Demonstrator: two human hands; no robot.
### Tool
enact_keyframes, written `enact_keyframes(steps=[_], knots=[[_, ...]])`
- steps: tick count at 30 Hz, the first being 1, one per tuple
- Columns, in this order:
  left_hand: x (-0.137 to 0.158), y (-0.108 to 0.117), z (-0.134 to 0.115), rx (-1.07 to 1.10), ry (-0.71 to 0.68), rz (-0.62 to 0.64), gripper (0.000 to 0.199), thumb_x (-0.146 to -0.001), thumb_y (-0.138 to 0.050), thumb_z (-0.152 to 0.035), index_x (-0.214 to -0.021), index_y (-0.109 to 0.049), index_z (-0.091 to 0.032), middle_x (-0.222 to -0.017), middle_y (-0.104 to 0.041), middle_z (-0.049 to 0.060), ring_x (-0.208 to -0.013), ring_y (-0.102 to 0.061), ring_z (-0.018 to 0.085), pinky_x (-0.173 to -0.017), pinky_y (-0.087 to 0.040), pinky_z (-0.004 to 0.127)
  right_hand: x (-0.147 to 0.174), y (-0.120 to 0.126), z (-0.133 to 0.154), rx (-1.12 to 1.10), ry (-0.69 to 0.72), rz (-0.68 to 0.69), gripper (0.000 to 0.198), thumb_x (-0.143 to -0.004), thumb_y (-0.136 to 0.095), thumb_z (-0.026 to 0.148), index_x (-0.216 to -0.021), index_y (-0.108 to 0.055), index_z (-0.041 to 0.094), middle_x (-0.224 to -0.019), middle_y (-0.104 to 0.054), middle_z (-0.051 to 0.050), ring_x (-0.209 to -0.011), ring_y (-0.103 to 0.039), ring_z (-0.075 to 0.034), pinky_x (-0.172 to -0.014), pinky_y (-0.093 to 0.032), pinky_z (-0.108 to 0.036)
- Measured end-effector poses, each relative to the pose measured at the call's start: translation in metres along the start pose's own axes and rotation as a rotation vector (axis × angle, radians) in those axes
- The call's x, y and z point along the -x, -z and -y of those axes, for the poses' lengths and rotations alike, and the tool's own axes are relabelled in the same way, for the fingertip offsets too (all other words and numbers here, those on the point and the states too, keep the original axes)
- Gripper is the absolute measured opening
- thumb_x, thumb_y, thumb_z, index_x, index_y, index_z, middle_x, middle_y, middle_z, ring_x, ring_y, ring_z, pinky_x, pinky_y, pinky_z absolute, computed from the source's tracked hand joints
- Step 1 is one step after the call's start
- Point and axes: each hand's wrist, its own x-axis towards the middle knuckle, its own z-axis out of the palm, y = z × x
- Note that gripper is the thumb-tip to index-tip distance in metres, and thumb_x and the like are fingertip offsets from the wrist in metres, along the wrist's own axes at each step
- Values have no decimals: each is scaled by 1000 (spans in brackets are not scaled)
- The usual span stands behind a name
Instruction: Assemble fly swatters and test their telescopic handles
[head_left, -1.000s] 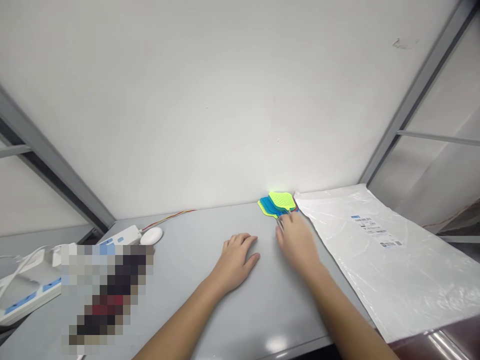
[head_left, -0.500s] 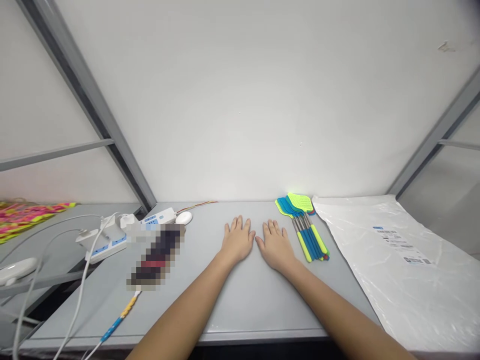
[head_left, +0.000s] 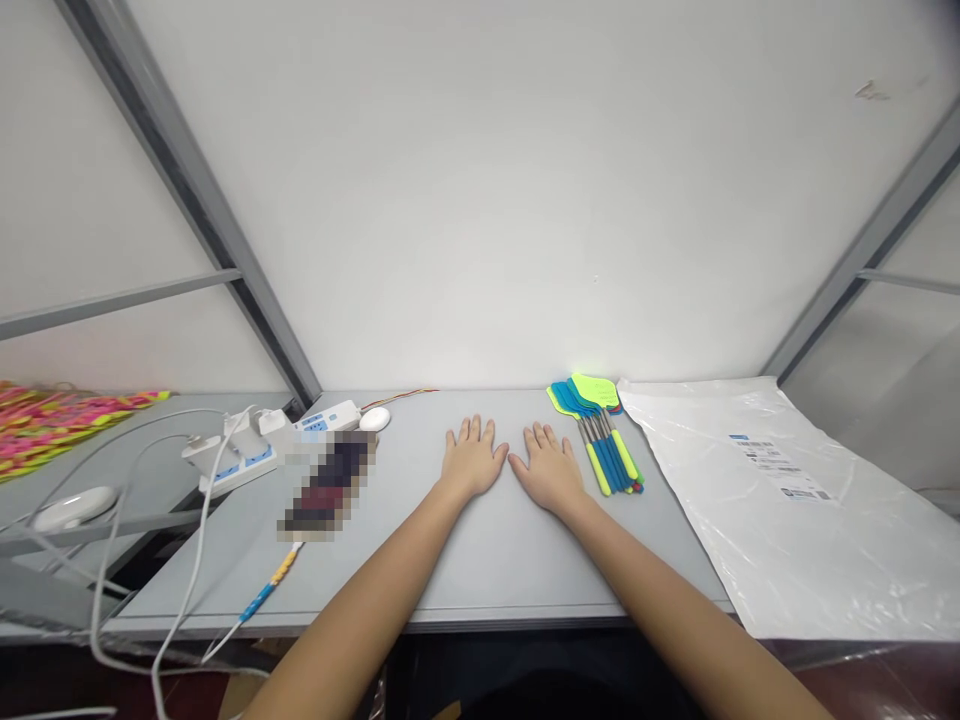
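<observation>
My left hand (head_left: 474,460) lies flat, palm down, on the grey table (head_left: 510,570), its fingers spread and nothing in it. Beside it my right hand (head_left: 549,465) rests the same way, with the two thumbs close together. Just right of my right hand lies a bundle of fly swatters (head_left: 611,445), with yellow-green and blue heads toward the wall, metal shafts and coloured handles toward me. Neither hand touches them. Left of my left hand is a blurred-out dark object, perhaps a phone (head_left: 330,485), with a cable plugged into its near end.
A white plastic mailer (head_left: 810,540) with a printed label covers the table's right side. Power strips (head_left: 251,465) with plugs and white cables (head_left: 199,540) stand at the left, near a round white object (head_left: 374,419). Colourful strips (head_left: 67,425) lie further left. Metal posts flank the wall.
The camera view has shifted, so more of the area below the table's front edge shows. My hands stay flat in the same place on the table.
</observation>
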Motion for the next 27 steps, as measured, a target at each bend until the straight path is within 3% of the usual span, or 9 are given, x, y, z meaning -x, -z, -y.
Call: enact_keyframes(steps=[15, 27], knots=[[89, 4, -7, 12, -15, -31, 67, -95, -17, -58, -151, -24, -23, -159, -18, 8, -146, -9, 30, -114, -9, 58, 46, 3, -6, 25, 13, 48, 68, -96, -19, 55, -152, -18, 17, -160, -10, -6, -146, -4, -27, -113, -3, -51], [89, 7, -11, 11, -26, -32, 64, -95, -24, -55, -149, -30, -22, -158, -19, 11, -145, -11, 35, -111, -10, 62, 69, 5, -7, 34, 33, 9, 66, -96, -19, 53, -151, -22, 16, -159, -15, -9, -146, -7, -28, -113, -5, -52]])
